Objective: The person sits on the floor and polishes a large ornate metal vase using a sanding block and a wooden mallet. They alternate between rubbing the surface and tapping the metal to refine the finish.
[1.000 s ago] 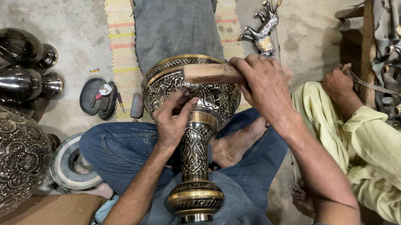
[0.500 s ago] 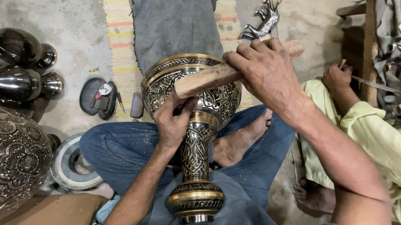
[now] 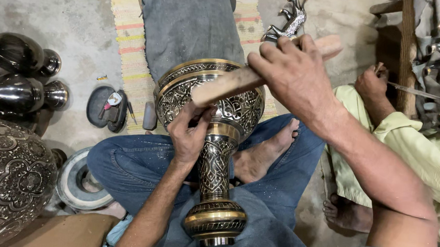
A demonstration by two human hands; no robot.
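Brass vase (image 3: 214,138), engraved all over, lies across my lap with its foot toward me and its mouth pointing away, so the bowl faces up for working. Beside its neck my left hand (image 3: 189,134) pinches a small tool I cannot make out against the bowl. Above the bowl my right hand (image 3: 294,74) is clamped around a wooden mallet (image 3: 232,83), raised over that tool.
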